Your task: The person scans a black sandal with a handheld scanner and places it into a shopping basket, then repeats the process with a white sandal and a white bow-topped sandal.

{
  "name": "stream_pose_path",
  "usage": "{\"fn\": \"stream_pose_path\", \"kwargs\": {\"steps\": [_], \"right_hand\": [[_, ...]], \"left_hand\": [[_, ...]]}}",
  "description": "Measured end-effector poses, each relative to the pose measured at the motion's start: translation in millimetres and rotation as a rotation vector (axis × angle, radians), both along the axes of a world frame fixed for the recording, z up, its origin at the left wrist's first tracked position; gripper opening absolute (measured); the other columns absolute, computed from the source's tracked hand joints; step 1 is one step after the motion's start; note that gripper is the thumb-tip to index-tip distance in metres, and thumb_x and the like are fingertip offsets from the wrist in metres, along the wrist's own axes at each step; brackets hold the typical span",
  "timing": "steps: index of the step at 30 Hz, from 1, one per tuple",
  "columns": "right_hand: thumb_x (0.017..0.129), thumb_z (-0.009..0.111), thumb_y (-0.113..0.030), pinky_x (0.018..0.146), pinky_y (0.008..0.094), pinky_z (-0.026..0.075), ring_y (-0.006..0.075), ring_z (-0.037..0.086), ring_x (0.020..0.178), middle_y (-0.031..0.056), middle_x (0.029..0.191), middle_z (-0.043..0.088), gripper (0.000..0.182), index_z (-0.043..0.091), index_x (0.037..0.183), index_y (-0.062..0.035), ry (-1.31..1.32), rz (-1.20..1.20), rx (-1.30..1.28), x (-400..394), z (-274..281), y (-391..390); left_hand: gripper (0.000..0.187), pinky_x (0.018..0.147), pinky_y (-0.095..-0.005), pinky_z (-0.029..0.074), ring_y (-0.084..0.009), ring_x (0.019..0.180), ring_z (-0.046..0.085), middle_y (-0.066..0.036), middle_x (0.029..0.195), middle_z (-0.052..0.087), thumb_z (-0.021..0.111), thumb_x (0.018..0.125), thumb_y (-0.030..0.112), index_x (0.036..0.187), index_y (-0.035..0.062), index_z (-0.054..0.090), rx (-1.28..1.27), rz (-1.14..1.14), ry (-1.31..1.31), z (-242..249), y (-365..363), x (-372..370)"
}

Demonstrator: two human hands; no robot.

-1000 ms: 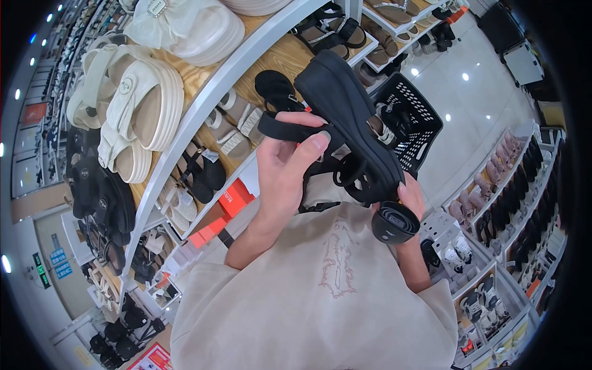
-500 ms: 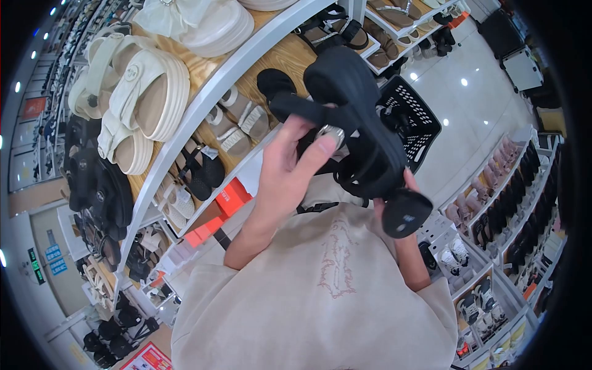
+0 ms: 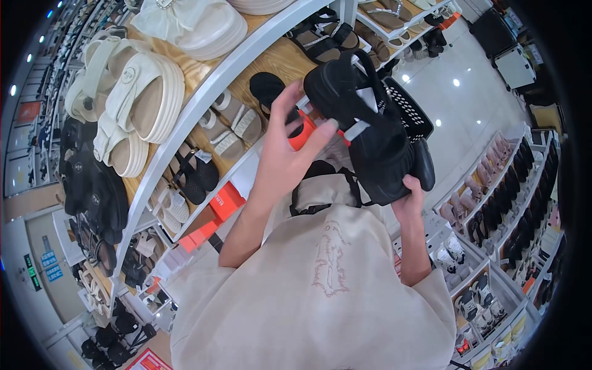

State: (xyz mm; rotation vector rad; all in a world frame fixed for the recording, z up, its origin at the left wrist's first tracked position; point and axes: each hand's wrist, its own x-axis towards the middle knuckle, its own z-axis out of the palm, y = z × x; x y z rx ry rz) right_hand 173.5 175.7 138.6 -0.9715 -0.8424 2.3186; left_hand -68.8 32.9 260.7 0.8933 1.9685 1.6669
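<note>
Sandal (image 3: 370, 132) between hands; shelf (image 3: 213, 92) left; basket (image 3: 412, 111) behind.

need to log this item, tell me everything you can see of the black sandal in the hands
The black sandal is a chunky platform style with a thick matte sole and dark straps looping over its top. A pale tag or strip shows among the straps. It is held up in the air, tilted, in front of the shoe shelf. The right hand grips its lower end from below; the left hand is open at its strap side, fingertips by the pale strip.
</note>
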Motion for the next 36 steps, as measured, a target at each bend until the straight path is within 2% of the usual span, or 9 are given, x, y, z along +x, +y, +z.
{"fn": "stream_pose_path", "kwargs": {"steps": [1,2,7,11,16,20,30,34,36], "right_hand": [[0.084,0.061,-0.025,0.112,0.0451,0.044,0.0300,0.055,0.131,0.0143,0.146,0.052,0.069,0.043,0.148,-0.0057,0.054,0.040,-0.068,-1.5,3.5,2.9],[0.086,0.058,-0.030,0.111,0.0468,0.045,0.0313,0.056,0.130,0.0146,0.146,0.052,0.069,0.043,0.148,-0.0066,0.108,0.080,-0.137,-2.5,6.7,5.2],[0.080,0.058,-0.026,0.110,0.0452,0.046,0.0307,0.058,0.126,0.0164,0.139,0.057,0.070,0.045,0.144,-0.0022,0.209,0.082,-0.274,0.5,7.2,10.4],[0.080,0.054,-0.025,0.108,0.0460,0.049,0.0328,0.061,0.122,0.0196,0.140,0.055,0.069,0.045,0.145,-0.0023,0.404,0.189,-0.276,3.9,-4.1,13.4],[0.080,0.055,-0.022,0.108,0.0461,0.049,0.0334,0.062,0.121,0.0208,0.140,0.055,0.070,0.043,0.146,-0.0020,0.407,0.165,-0.355,4.5,-10.3,14.3],[0.080,0.056,-0.019,0.110,0.0455,0.048,0.0328,0.061,0.122,0.0203,0.140,0.055,0.071,0.042,0.147,-0.0007,0.489,0.179,-0.412,5.4,-13.9,11.4],[0.079,0.056,-0.019,0.110,0.0431,0.048,0.0283,0.062,0.122,0.0185,0.139,0.056,0.071,0.043,0.146,0.0017,0.292,0.191,-0.189,-0.4,-0.2,9.0],[0.082,0.056,-0.025,0.108,0.0431,0.048,0.0283,0.062,0.121,0.0168,0.137,0.059,0.068,0.045,0.144,0.0020,0.466,0.196,-0.352,-10.0,14.6,13.6],[0.084,0.056,-0.027,0.108,0.0431,0.048,0.0284,0.062,0.121,0.0161,0.136,0.060,0.067,0.045,0.143,0.0019,0.504,0.227,-0.402,-16.7,22.7,14.9]], "left_hand": [[0.088,0.110,-0.0428,0.040,-0.0309,0.138,0.043,-0.022,0.149,0.040,0.078,0.089,0.021,0.153,-0.0018,0.021,0.068,-0.044,-0.201,1.6,3.8,3.3],[0.088,0.110,-0.0428,0.040,-0.0309,0.138,0.043,-0.022,0.149,0.040,0.078,0.089,0.021,0.153,-0.0018,0.021,0.069,-0.046,-0.201,1.6,7.3,5.3],[0.108,0.110,-0.0437,0.042,-0.0310,0.133,0.046,-0.024,0.155,0.025,0.084,0.084,0.021,0.155,-0.0009,0.006,0.149,-0.033,-0.152,8.3,24.6,11.9],[0.111,0.108,-0.0417,0.044,-0.0304,0.131,0.048,-0.025,0.154,0.025,0.086,0.081,0.021,0.155,0.0003,0.005,0.204,0.032,-0.175,3.5,32.5,13.3],[0.119,0.106,-0.0390,0.047,-0.0294,0.132,0.047,-0.026,0.156,0.018,0.089,0.075,0.014,0.154,0.0026,0.001,0.357,0.064,-0.080,8.6,35.8,25.2],[0.118,0.108,-0.0395,0.045,-0.0277,0.133,0.045,-0.023,0.158,0.016,0.087,0.076,0.006,0.156,0.0051,0.000,0.297,0.065,0.114,9.1,34.1,30.4],[0.115,0.107,-0.0394,0.047,-0.0275,0.132,0.046,-0.022,0.155,0.018,0.086,0.075,0.003,0.154,0.0030,0.002,0.415,0.130,-0.057,9.5,40.7,32.2],[0.116,0.110,-0.0404,0.042,-0.0283,0.132,0.045,-0.020,0.151,0.025,0.086,0.075,0.005,0.154,0.0025,0.002,0.330,0.044,-0.304,13.5,39.5,38.4],[0.117,0.111,-0.0410,0.039,-0.0285,0.132,0.045,-0.020,0.150,0.026,0.086,0.076,0.007,0.155,0.0019,0.000,0.288,-0.050,-0.215,6.2,42.2,41.6]]}}
